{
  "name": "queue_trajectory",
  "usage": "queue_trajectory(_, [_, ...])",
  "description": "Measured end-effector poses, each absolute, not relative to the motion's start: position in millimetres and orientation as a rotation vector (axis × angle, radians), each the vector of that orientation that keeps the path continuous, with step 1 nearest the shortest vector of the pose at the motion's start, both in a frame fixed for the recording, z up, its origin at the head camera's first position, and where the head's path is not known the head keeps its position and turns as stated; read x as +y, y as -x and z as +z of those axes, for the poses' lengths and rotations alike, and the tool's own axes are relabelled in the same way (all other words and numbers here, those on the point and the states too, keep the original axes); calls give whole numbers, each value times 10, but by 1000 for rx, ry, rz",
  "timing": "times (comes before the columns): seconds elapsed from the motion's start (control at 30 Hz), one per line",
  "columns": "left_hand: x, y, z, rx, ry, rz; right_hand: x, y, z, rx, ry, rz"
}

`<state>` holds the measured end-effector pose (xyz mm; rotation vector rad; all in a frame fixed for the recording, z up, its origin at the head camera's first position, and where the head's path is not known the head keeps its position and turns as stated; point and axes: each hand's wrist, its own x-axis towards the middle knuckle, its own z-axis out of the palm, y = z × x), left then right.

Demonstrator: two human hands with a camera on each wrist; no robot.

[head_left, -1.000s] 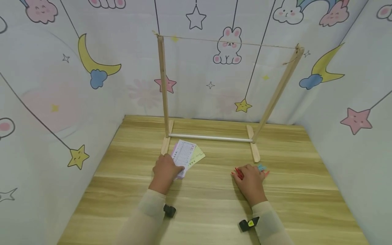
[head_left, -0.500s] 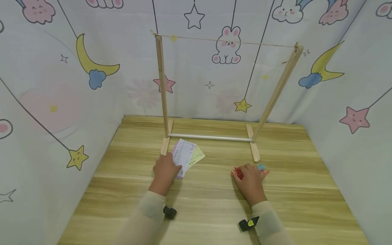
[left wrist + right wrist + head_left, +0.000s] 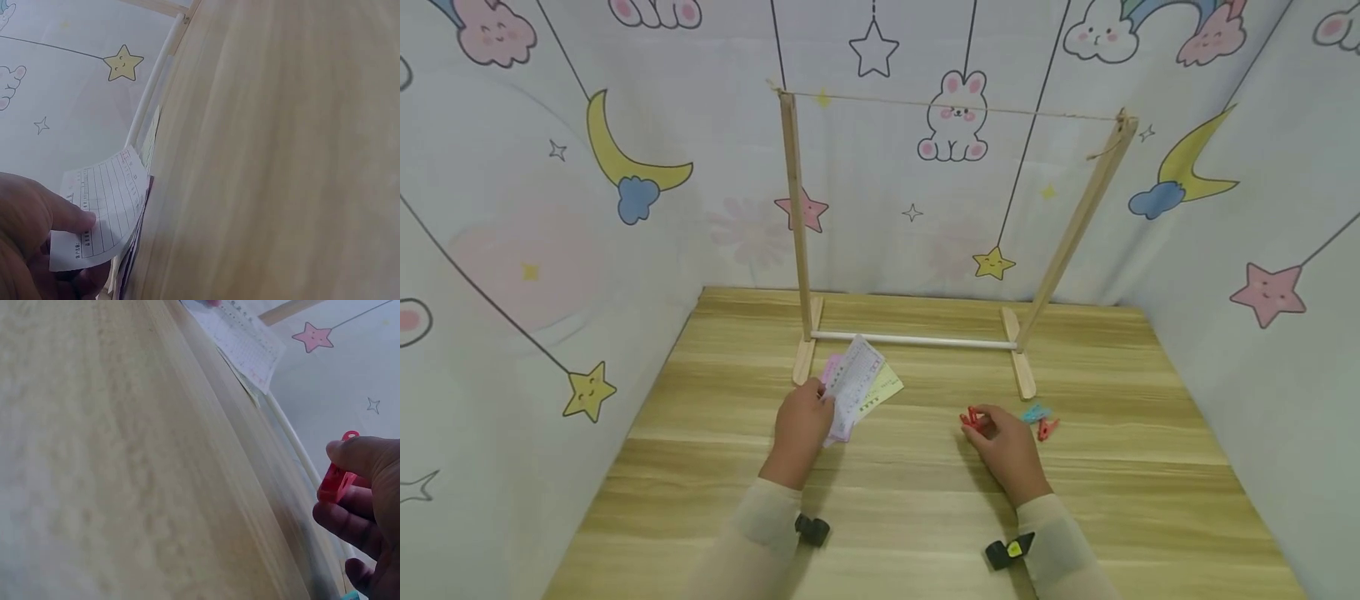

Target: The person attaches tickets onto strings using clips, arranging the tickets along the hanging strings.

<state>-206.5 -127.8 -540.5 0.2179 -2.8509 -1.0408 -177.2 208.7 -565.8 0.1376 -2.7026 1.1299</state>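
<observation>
My left hand (image 3: 801,429) pinches a white printed form slip (image 3: 856,375) between thumb and fingers, and the slip bends slightly in the left wrist view. Beneath it a pink slip (image 3: 832,365) and a yellow-green slip (image 3: 883,390) lie fanned on the table. My right hand (image 3: 1009,446) pinches a red clothespin (image 3: 337,481) between thumb and fingertips, close over the wood. Just right of that hand lie blue clothespins (image 3: 1036,413) and another red clothespin (image 3: 1047,429).
Behind the slips stands a wooden frame with a left post (image 3: 796,217), a right post (image 3: 1075,237) and a white bottom rod (image 3: 913,340). A thin string (image 3: 917,102) spans the post tops. Printed cloth walls surround the wood-grain table (image 3: 880,517).
The white slip has come up off the pile in my left hand's pinch. My right hand has lifted the red clothespin and shifted slightly left, uncovering the other clothespins.
</observation>
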Motion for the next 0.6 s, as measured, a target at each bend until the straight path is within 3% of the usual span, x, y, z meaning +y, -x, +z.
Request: queue_trajectory(0.6, [-1280, 2024, -5370, -2826, -263, -1230, 2057, 1730, -5546, -2689, -62, 1472])
